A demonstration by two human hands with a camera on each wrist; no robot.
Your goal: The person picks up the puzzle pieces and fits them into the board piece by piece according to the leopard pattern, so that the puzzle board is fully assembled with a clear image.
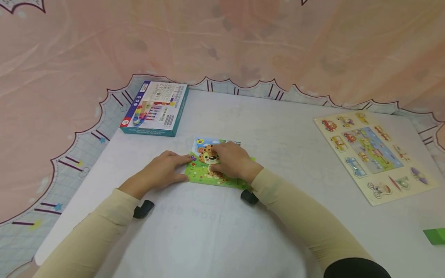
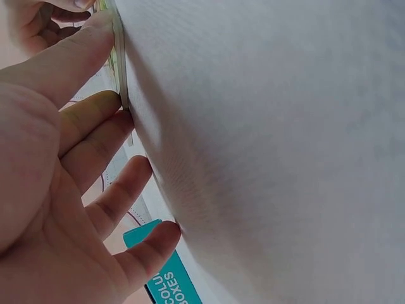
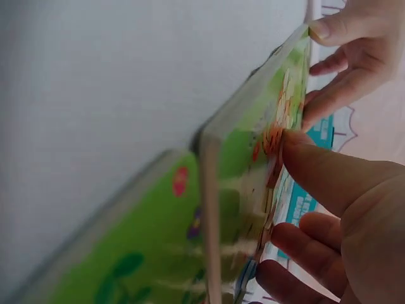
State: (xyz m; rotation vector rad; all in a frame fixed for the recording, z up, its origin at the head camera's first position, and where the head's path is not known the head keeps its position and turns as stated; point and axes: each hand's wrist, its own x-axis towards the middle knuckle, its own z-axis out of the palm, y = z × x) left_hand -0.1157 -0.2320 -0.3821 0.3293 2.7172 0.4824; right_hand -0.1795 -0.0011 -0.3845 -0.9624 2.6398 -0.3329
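While the left hand [image 1: 162,170], fingers extended, touched the leopard puzzle [image 1: 206,172], the right hand [image 1: 234,160] arched over it, thumb touching, fingers loosely spread.

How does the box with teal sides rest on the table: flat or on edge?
Flat: in the head view, the box lies on the table with its broad printed face up.
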